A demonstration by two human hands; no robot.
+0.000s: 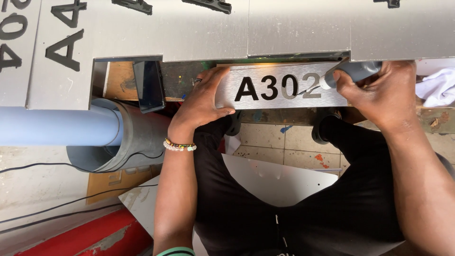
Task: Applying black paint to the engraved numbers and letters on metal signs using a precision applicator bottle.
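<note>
The brushed-metal sign plate (284, 87) lies flat on the near edge of a cluttered workbench (180, 76), just under the overhang of the larger silver sheets (208, 28) at the far side. It carries 4 cut-out characters; the 2 on the left are filled black, the 2 on the right look bare grey.

The left hand (204, 102) is spread flat, fingers and palm pressing the plate's left end down, not wrapped around anything. A beaded bracelet (179, 146) sits at that wrist. The right hand (374, 92) is closed around a grey glue gun (353, 71), whose nozzle touches the plate at the rightmost character.

The plate looks thin, stiff and light, with a smooth face that would likely slide under a sideways push, so pinning it from above at a blank end seems sound. Its edges may be sharp; lifting would best be by the 2 short ends, clear of the characters. A white cloth (438, 87) lies at far right, a grey pipe (57, 125) at left.
</note>
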